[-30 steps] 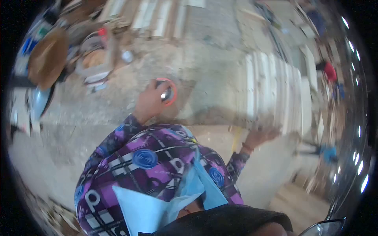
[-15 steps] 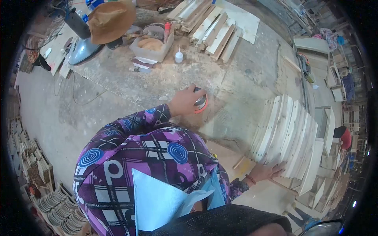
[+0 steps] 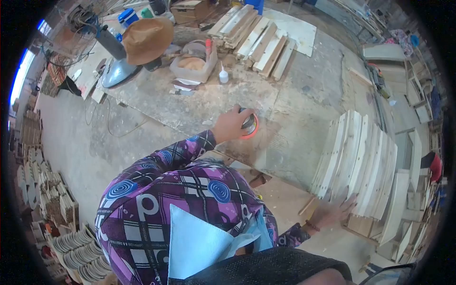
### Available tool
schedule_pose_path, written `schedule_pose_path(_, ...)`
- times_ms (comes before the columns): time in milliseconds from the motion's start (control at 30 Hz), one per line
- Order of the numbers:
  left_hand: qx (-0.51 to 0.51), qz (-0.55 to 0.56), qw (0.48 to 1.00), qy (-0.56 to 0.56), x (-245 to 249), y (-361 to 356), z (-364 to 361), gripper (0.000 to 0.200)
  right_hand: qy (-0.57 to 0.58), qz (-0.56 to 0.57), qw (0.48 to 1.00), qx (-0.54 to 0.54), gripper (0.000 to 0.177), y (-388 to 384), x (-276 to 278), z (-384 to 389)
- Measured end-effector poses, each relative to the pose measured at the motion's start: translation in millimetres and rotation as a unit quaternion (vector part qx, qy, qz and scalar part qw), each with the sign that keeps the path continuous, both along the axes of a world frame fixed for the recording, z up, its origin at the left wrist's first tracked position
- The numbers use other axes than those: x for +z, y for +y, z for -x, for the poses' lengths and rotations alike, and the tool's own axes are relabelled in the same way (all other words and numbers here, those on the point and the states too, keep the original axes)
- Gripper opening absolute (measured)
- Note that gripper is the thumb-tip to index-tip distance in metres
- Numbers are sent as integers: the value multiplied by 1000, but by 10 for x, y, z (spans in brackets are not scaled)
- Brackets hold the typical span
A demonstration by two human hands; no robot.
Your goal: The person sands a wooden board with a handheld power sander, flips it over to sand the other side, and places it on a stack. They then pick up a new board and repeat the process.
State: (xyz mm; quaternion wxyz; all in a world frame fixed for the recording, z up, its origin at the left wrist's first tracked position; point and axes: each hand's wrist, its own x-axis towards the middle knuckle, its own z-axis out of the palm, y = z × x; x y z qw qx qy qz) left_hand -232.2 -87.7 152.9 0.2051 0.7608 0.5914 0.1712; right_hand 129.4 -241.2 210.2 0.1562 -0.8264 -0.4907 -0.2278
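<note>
My left hand rests on the worktable, its fingers wrapped round a round black thing with an orange rim; I cannot tell what kind of thing it is. At the near end of a row of pale wooden slats, my right hand has its fingers spread over the slat ends, slightly smeared by motion. The slats lie side by side, with small dark spots along several of them.
A plastic box and a small white bottle stand farther back, near a brown hat. More wooden strips are piled at the far side. Wooden frames stand right of the slats.
The whole view has shifted, so most things appear farther right. My left hand still grips the orange-rimmed thing at about the same table spot. My right hand stays by the slat ends, now blurred.
</note>
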Motion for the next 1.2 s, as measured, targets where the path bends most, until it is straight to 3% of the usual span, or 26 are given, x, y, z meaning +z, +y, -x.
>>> schedule_pose_path(67,-14,-14,1000,-6,5,81,106,64,-6,27,1000,-10,53,19,115,60)
schedule_pose_path(167,-24,20,1000,-2,83,88,146,62,83,13,995,-60,45,117,333,143)
schedule_pose_path(200,-33,19,999,-7,97,94,145,62,117,-59,991,-9,40,213,443,221)
schedule_pose_path(300,-54,23,998,-15,142,58,233,61,240,-115,954,138,39,659,716,590)
schedule_pose_path(333,-58,20,998,-16,156,73,242,60,215,-23,966,141,40,862,796,662)
schedule_pose_path(400,-67,23,997,-32,165,125,288,59,175,33,967,183,41,1303,734,1065)
schedule_pose_path(467,-84,41,994,-62,163,171,338,58,201,112,926,301,47,1850,422,1280)
schedule_pose_path(533,-103,43,991,-76,228,224,431,59,202,210,897,332,60,2398,97,1556)
schedule_pose_path(600,-124,48,988,-78,194,261,462,58,221,184,891,352,80,2899,-566,1723)
schedule_pose_path(733,-149,43,986,-64,129,324,477,56,185,212,883,375,100,3576,-803,2373)
schedule_pose_path(833,-144,28,987,-70,88,337,475,54,70,213,894,388,99,3786,-1018,2623)
schedule_pose_path(933,-154,41,985,-63,97,368,509,54,76,164,886,427,82,4066,-992,2562)
schedule_pose_path(1067,-158,19,984,-77,3,374,496,51,103,284,895,328,58,4319,-665,2502)
schedule_pose_path(1200,-152,13,985,-83,17,382,506,47,174,297,859,380,50,4494,-597,2454)
